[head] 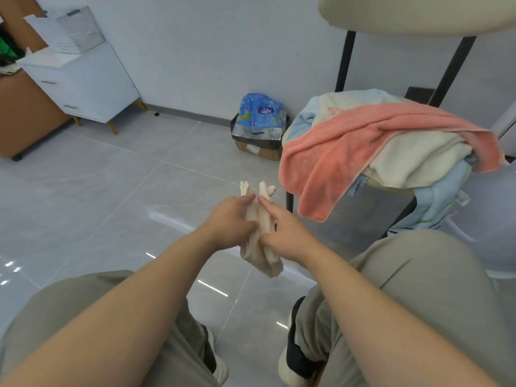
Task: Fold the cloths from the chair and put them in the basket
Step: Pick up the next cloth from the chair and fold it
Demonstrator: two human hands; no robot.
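A small cream cloth hangs bunched between my two hands, over the floor in front of my knees. My left hand grips it from the left and my right hand pinches it from the right, with its upper ends sticking up past my fingertips. To the right, a chair carries a pile of cloths: a pink towel draped over the front, a cream towel under it, and light blue cloths hanging at the side. At the far right edge stands a pale grey tub, possibly the basket.
A cardboard box with a blue plastic pack stands by the wall. A white drawer cabinet with a mesh basket on top is at the back left. My knees fill the bottom of the view. A black-legged table stands above the chair.
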